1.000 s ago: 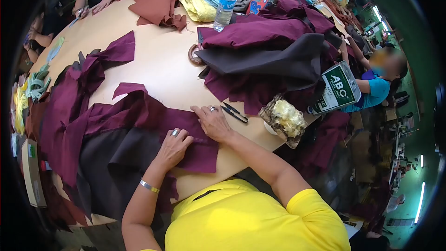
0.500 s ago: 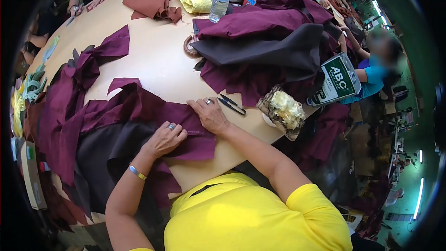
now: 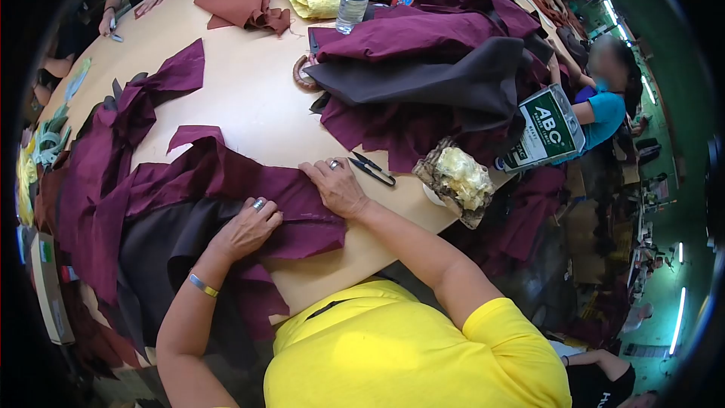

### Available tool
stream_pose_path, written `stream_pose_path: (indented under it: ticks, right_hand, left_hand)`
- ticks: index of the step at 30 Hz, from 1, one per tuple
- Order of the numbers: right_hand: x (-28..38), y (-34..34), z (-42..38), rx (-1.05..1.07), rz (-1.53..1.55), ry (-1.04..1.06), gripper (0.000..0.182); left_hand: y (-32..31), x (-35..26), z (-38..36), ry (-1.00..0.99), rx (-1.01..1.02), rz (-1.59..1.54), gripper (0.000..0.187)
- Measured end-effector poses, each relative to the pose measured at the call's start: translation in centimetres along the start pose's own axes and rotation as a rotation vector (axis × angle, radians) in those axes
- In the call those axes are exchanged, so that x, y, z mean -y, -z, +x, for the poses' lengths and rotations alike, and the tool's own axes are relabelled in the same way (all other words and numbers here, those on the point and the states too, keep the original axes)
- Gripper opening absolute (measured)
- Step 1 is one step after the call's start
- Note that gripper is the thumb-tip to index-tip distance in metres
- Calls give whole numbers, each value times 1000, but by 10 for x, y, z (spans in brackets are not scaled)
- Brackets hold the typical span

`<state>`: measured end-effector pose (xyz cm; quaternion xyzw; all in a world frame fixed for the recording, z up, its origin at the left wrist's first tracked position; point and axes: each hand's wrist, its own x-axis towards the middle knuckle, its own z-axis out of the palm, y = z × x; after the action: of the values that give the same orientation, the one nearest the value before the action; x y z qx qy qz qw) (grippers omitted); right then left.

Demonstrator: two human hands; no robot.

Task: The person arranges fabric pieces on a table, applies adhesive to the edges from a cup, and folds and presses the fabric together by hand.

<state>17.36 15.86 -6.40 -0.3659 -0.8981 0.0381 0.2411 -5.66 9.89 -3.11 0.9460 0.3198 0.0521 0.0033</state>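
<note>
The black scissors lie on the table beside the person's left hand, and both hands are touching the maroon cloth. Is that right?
Not quite: the black scissors lie on the table beside the right hand, not the left hand, as the head view shows. Both hands are indeed touching the maroon cloth.

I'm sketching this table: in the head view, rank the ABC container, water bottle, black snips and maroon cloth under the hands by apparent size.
1. Maroon cloth
2. ABC container
3. Water bottle
4. Black snips
</note>
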Motion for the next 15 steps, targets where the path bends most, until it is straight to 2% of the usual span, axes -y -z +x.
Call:
stream_pose_path:
  ticks: [4, 15]
  right_hand:
    - [1, 0, 1, -50, -20, 8, 39]
    - [2, 0, 1, -27, -38, -11, 35]
  left_hand:
    - [2, 0, 1, -36, 86, -22, 10]
    - [-1, 6, -3, -45, 41, 78, 14]
